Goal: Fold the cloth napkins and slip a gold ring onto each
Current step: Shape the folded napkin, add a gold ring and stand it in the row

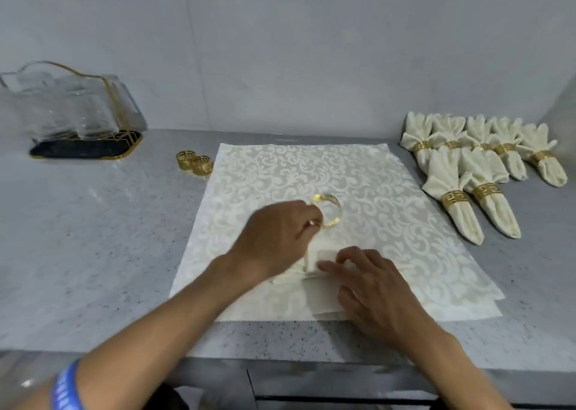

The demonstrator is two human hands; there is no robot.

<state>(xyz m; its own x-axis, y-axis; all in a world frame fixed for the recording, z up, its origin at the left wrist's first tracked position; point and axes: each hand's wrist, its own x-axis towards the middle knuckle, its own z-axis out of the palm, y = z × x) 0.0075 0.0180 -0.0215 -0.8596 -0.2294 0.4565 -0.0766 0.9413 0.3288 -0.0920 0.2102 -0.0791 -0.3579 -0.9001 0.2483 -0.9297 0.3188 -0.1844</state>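
Observation:
A cream damask napkin (358, 176) lies spread flat on the grey counter. On its near half sits a folded cream napkin (321, 255), partly hidden under my hands. My left hand (274, 238) pinches a gold ring (328, 211) just above the folded napkin's upper end. My right hand (371, 288) presses the folded napkin down with curled fingers. Two loose gold rings (194, 163) stand left of the spread napkin. Several finished napkins with gold rings (477, 163) lie at the right.
A clear, gold-rimmed glass holder on a dark tray (78, 119) stands at the back left. The counter's front edge (280, 363) runs below my forearms. A grey wall rises behind, and a side wall closes off the far right.

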